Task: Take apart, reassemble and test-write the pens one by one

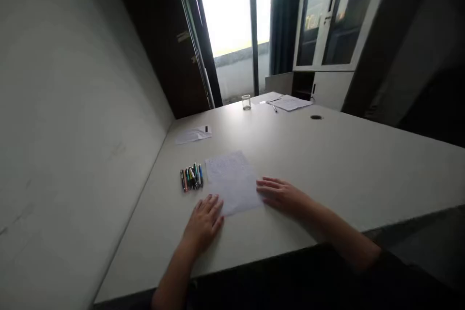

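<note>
A white sheet of paper (232,179) lies flat on the table, with faint writing over its upper part. My left hand (203,223) rests palm down at the sheet's lower left corner, its fingers stretched out and holding nothing. At the right edge lies my right hand (278,193), also flat, with fingertips touching the paper's border. To the left of the sheet, several pens (192,177) of different colours lie side by side in a loose group.
The white table (345,164) meets a wall (90,131) on the left. Toward the back are a clear plastic sleeve (193,134), a glass (246,102), papers (290,102) and a single pen (274,108). A round cable hole (317,117) sits at the right. A glass-door cabinet (321,65) stands behind.
</note>
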Demonstrator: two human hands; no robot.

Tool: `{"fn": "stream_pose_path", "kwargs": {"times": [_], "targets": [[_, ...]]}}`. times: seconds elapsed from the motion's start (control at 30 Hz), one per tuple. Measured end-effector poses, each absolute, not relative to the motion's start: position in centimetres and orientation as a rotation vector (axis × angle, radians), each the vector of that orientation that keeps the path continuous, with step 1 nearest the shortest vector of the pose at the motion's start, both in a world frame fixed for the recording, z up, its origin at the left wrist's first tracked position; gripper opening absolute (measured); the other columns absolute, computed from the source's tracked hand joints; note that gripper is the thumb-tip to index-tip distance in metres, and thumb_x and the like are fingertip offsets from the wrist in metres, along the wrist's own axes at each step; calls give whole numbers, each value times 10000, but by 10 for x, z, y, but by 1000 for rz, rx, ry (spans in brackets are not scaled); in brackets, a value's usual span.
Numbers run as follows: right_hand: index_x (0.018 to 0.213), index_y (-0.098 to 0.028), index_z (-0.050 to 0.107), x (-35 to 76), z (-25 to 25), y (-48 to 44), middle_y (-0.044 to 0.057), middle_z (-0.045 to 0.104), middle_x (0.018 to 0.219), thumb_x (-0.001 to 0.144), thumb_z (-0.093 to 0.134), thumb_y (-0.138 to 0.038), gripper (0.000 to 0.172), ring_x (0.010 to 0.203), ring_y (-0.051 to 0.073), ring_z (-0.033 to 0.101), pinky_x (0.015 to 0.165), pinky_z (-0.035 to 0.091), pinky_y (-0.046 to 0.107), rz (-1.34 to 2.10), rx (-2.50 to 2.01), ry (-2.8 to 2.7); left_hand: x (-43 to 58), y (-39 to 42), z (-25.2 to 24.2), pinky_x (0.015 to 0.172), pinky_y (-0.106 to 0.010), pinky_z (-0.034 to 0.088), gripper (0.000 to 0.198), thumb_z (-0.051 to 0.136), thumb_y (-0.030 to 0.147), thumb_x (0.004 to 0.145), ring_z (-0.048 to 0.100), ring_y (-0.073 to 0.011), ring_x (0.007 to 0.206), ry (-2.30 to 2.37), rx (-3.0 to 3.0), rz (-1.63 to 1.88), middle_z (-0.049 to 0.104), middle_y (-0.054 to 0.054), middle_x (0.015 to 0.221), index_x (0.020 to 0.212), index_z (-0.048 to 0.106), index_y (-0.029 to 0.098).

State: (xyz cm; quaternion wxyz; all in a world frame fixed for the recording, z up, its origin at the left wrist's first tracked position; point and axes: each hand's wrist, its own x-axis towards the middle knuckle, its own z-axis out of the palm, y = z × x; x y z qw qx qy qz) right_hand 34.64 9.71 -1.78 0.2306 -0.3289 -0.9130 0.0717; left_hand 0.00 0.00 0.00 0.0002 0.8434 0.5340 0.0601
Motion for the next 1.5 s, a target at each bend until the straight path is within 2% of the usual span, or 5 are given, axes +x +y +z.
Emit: {"fn": "stream_pose_path", "kwargs": {"times": [0.33, 1.07, 1.5], "targets": [[1342, -331, 581, 345, -17, 96, 0, 578, 1391, 948, 566, -402, 401, 1336, 278, 479, 1113, 429, 490, 244, -885, -2474, 3, -4, 4, 1176, -506, 265, 466, 339, 433, 1029, 263, -225, 1459, 1712, 2645, 222, 342, -12, 1566, 1476, 360, 303], [1356, -327, 572, 349, -15, 94, 15, 568, 1403, 949, 563, -422, 419, 1338, 292, 475, 1105, 432, 497, 237, -905, -2505, 3, -5, 3, 1164, -520, 301, 463, 358, 421, 1025, 299, -233, 1445, 1701, 2672, 268, 372, -4, 1551, 1475, 365, 316], [1354, -319, 573, 359, -12, 92, 23, 554, 1418, 945, 566, -443, 428, 1350, 294, 458, 1104, 431, 493, 311, -934, -2507, 3, -5, 5, 1165, -499, 310, 484, 368, 389, 1026, 289, -231, 1449, 1692, 2706, 240, 345, -4, 1564, 1502, 313, 322]]}}
